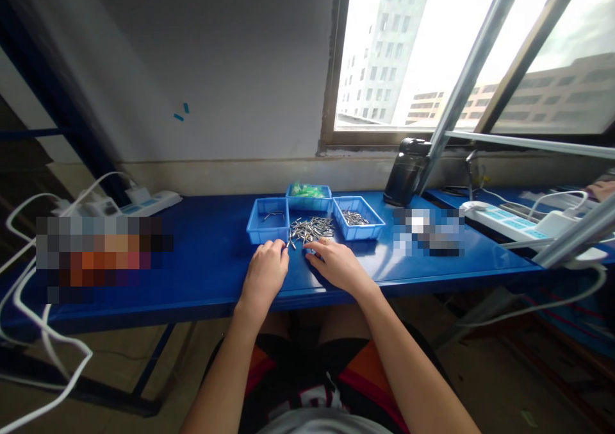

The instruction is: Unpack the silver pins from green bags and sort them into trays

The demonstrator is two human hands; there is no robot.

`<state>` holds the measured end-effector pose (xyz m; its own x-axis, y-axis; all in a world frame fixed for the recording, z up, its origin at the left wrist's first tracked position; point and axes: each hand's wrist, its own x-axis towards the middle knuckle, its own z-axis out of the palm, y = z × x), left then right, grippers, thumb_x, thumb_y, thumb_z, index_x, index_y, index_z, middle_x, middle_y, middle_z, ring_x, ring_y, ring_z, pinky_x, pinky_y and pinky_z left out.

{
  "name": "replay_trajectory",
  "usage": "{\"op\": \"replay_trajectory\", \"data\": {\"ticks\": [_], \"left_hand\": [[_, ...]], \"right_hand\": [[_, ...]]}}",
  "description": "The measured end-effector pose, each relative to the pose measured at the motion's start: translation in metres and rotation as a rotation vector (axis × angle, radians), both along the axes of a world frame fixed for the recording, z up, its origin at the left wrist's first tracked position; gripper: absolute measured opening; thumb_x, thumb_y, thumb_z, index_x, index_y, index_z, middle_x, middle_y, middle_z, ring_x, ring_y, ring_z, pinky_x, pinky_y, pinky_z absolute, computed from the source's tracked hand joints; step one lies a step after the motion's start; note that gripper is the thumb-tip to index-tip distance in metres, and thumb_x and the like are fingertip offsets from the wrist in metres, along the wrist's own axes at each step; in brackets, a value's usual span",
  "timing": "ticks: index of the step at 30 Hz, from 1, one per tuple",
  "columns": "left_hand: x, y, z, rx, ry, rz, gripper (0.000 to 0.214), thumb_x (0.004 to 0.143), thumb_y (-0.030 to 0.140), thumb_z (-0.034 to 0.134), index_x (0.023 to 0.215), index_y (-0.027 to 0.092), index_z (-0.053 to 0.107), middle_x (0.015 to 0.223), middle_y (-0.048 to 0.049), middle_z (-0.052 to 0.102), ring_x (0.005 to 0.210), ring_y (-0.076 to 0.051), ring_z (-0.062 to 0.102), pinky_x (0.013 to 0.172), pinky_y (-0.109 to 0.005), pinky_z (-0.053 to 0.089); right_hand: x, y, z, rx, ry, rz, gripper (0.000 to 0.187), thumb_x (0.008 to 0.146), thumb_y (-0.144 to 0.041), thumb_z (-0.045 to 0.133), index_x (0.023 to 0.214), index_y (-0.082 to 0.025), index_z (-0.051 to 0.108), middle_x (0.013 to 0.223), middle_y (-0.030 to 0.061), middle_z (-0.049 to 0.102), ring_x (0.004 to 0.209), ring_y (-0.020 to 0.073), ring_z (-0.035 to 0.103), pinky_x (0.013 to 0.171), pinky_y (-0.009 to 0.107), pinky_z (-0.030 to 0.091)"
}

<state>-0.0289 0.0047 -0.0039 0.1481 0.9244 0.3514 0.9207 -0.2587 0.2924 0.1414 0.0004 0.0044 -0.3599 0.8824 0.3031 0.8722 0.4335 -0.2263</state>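
Note:
A loose pile of small silvery metal pins (312, 228) lies on the blue table between blue plastic bins. My left hand (266, 266) rests at the near left edge of the pile. Its fingers are curled together, and whatever is between the tips is too small to name. Opposite it, my right hand (336, 264) reaches to the near edge of the pile, thumb and index finger apart. The left bin (268, 231) contains a few pins. In the right bin (364, 231) lie many more. Behind the pile, a third bin (309, 204) holds green plastic packaging (307, 192).
A black bottle (406, 172) stands at the back right near a metal frame post (461, 94). Power strips (512, 221) with white cables sit at both ends of the blue table (202, 254). Blurred-out items lie left and right of the bins.

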Motion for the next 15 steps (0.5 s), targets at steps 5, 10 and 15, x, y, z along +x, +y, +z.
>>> {"op": "replay_trajectory", "data": {"ticks": [5, 10, 15], "left_hand": [[0.011, 0.001, 0.004, -0.006, 0.071, 0.110, 0.026, 0.090, 0.028, 0.037, 0.095, 0.015, 0.059, 0.092, -0.0113, 0.065, 0.087, -0.025, 0.062, 0.074, -0.033, 0.047], [0.029, 0.004, 0.008, -0.024, 0.091, 0.162, 0.025, 0.090, 0.022, 0.035, 0.090, 0.014, 0.059, 0.088, -0.0118, 0.065, 0.084, -0.025, 0.064, 0.067, -0.031, 0.047], [0.033, 0.000, 0.009, -0.010, 0.051, 0.152, 0.023, 0.089, 0.024, 0.037, 0.087, 0.016, 0.059, 0.089, -0.0106, 0.067, 0.083, -0.026, 0.065, 0.063, -0.030, 0.046]], "right_hand": [[0.003, 0.000, -0.001, 0.002, 0.040, 0.031, 0.030, 0.091, -0.034, 0.043, 0.116, -0.027, 0.058, 0.101, 0.0038, 0.064, 0.085, 0.0174, 0.062, 0.071, 0.024, 0.044], [0.004, -0.001, -0.001, 0.004, 0.002, 0.088, 0.030, 0.092, -0.032, 0.042, 0.117, -0.029, 0.058, 0.101, 0.0033, 0.062, 0.088, 0.0173, 0.061, 0.071, 0.023, 0.043], [0.001, -0.001, 0.000, 0.014, -0.066, 0.060, 0.032, 0.093, -0.032, 0.038, 0.119, -0.032, 0.057, 0.099, 0.0041, 0.062, 0.086, 0.0176, 0.062, 0.067, 0.023, 0.043]]}}
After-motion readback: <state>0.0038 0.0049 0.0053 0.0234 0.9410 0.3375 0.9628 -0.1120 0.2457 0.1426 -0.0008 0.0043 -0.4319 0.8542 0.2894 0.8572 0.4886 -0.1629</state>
